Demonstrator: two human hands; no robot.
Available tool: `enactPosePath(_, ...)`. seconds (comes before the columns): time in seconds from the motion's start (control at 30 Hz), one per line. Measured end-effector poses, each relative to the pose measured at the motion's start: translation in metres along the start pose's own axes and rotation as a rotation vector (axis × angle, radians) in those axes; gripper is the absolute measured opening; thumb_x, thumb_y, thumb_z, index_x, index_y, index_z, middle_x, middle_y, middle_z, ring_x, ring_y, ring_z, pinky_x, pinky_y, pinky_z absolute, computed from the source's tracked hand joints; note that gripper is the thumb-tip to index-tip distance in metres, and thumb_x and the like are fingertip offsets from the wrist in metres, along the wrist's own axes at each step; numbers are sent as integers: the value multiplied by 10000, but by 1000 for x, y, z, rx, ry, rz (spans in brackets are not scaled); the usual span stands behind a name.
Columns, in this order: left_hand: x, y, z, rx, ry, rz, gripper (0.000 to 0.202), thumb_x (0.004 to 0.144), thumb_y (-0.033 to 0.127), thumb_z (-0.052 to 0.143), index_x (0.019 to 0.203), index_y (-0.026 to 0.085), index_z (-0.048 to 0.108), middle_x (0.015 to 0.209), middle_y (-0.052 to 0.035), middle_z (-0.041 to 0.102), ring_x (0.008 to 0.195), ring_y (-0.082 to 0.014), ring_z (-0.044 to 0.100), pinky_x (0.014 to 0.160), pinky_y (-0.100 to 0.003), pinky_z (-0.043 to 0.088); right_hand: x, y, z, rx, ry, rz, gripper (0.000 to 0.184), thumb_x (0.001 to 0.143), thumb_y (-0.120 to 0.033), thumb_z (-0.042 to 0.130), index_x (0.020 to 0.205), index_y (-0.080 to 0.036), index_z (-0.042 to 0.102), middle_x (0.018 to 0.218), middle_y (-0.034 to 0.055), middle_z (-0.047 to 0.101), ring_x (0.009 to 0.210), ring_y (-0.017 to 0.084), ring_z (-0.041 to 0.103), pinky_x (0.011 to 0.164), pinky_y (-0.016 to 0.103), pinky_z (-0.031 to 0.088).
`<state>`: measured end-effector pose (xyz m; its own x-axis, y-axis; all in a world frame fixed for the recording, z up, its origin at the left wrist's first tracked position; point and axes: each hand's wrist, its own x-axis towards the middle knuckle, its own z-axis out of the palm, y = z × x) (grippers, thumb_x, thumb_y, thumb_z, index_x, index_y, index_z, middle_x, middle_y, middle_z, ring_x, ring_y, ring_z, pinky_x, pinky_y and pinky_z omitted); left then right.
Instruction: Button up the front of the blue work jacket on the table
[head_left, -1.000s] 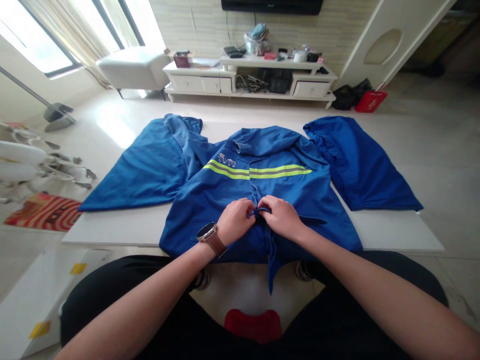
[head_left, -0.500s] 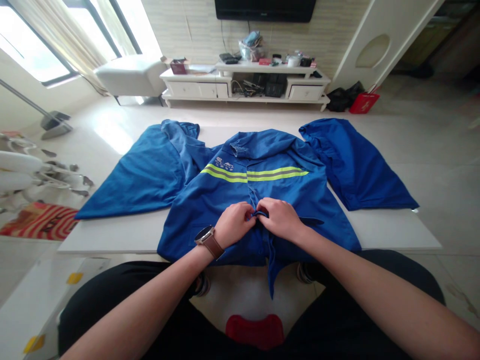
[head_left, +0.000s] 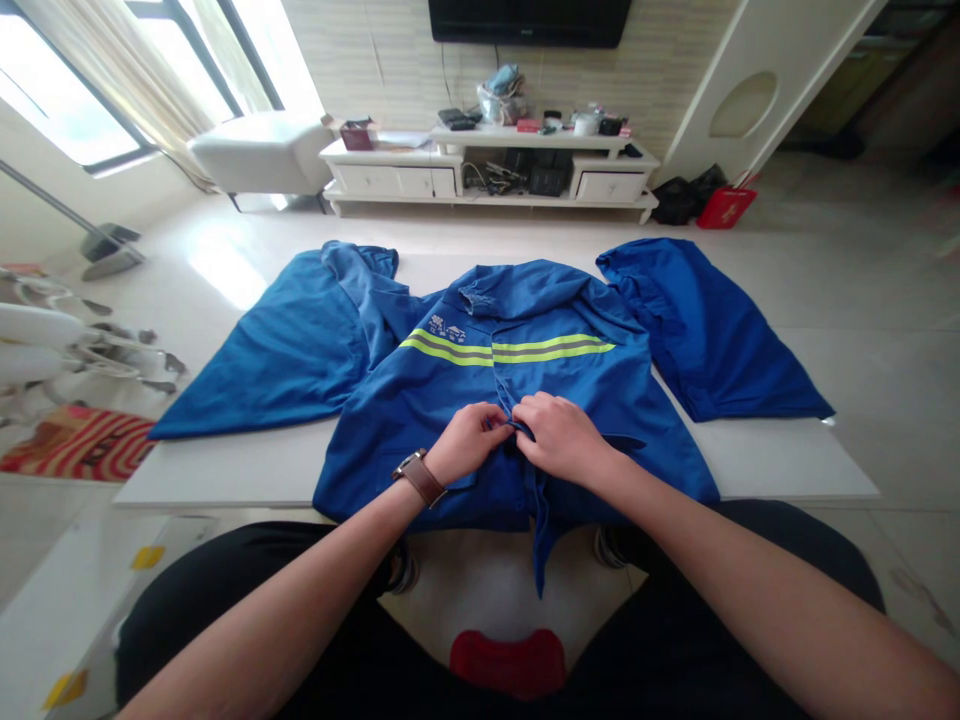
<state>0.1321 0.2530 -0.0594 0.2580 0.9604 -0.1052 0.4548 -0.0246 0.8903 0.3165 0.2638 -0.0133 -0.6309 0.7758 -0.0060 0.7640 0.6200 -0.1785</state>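
Note:
A blue work jacket (head_left: 570, 390) with a yellow-and-grey reflective stripe across the chest lies face up on a white table (head_left: 780, 465), sleeves spread to both sides. Its hem hangs over the near edge. My left hand (head_left: 469, 440), a brown-strapped watch on the wrist, pinches the jacket's front placket at mid chest. My right hand (head_left: 559, 435) pinches the same strip of cloth from the other side, fingertips meeting the left hand's. Both hands are closed on the fabric.
A white TV stand (head_left: 491, 170) with clutter stands at the far wall, a white ottoman (head_left: 259, 150) to its left. A red bag (head_left: 724, 205) leans by the door on the right. A patterned rug (head_left: 79, 440) lies left of the table.
Both hands have shifted slightly up the front of the jacket, still pinching the placket. My left wrist has turned so the watch face no longer shows.

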Motion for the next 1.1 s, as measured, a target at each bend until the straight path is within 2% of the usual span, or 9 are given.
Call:
enactPosePath(0.17,-2,10,-1,157,-62,-29,112,810,288,681,788,179,689,729,-1,694,686,-145,598,636,-254,405,0,6,-4,78,-3,-9,145,836,-157,552,937,-193,650,1071,77,664,1015,229,568,838,322,445)
enactPosePath(0.37,-11,18,1,573,-220,-76,71,801,253,661,794,226,726,839,-42,755,805,-223,684,669,-298,423,7,19,-8,157,-28,0,633,725,-68,515,1340,-199,595,1358,70,643,1270,245,530,1004,341,434)
enactPosePath(0.43,-12,19,2,642,-247,-77,106,825,294,647,805,233,732,864,-56,760,838,-249,696,665,-310,424,11,23,-12,117,-118,42,625,743,-77,520,1343,-229,608,1293,74,680,1231,254,568,981,349,441)
enactPosePath(0.53,-12,19,1,660,-238,-69,147,855,325,615,855,244,737,901,-60,766,862,-256,707,684,-319,444,15,26,-15,37,-209,126,458,826,-147,529,1254,-235,666,1166,101,718,1120,271,626,920,361,458)
enactPosePath(0.67,-14,23,-1,669,-212,-58,174,870,333,583,883,247,734,917,-66,766,859,-259,711,704,-328,466,17,28,-3,24,-163,137,299,917,-311,576,1173,-203,687,1154,108,720,1122,278,620,914,362,461)
enactPosePath(0.77,-15,25,-2,654,-208,-65,184,870,335,571,884,247,732,922,-71,766,870,-269,712,720,-337,478,19,28,7,80,-134,103,348,886,-269,626,1222,-190,669,1203,100,706,1154,268,602,903,335,449)
enactPosePath(0.9,-10,23,-3,497,-120,-125,234,902,316,511,958,224,719,945,-89,763,897,-268,715,757,-340,497,22,25,6,246,-154,125,386,758,-122,600,1121,-212,692,948,35,711,865,194,629,720,274,403)
enactPosePath(1.0,-1,17,-6,100,-76,-251,276,941,337,457,981,177,677,919,-93,749,785,-212,710,689,-298,506,19,16,-1,382,-93,58,361,697,-121,589,1042,-202,656,758,-17,623,680,149,547,620,259,340)
enactPosePath(1.1,5,14,-8,-305,-65,-346,307,957,411,463,928,156,631,911,-71,723,695,-158,684,615,-258,494,11,5,-6,462,-52,-33,331,670,-111,568,983,-203,623,679,-50,548,616,129,485,596,256,307)
